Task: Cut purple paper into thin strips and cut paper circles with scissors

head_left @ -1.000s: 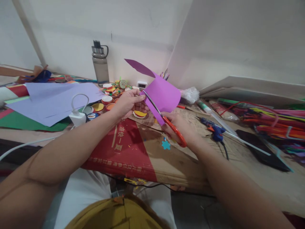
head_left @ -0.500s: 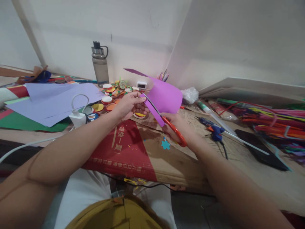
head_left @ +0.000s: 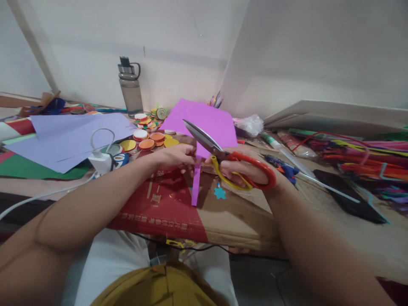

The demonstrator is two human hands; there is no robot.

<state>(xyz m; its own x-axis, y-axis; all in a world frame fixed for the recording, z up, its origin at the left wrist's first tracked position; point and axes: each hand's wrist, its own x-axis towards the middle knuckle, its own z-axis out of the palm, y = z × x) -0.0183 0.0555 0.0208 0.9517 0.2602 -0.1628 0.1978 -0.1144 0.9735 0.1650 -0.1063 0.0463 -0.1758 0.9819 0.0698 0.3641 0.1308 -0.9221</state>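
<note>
My right hand [head_left: 240,168] grips a pair of scissors [head_left: 204,138] with one red and one yellow handle loop. The blades look closed and point up and left, across the front of a purple paper sheet [head_left: 204,119]. My left hand [head_left: 180,157] is closed at the sheet's lower edge, fingertips at the purple paper; whether they pinch the sheet, the strip or both is partly hidden. A narrow purple paper strip [head_left: 195,187] extends down from beside those fingertips, over the red-printed cardboard [head_left: 159,212]. A small blue flower-shaped cutout [head_left: 219,191] lies below the scissors.
Round coloured discs [head_left: 146,145] and a water bottle [head_left: 130,89] stand behind my left hand. Lavender sheets [head_left: 70,136] and a white charger [head_left: 101,161] are at left. At right are a blue glue gun [head_left: 288,173], a black phone-like slab [head_left: 350,199] and pipe cleaners [head_left: 360,161].
The scissors have come off the paper's edge and swung up in my right hand, yellow loop now showing. A narrow strip now hangs apart from the wide sheet, which has tilted flatter and moved left.
</note>
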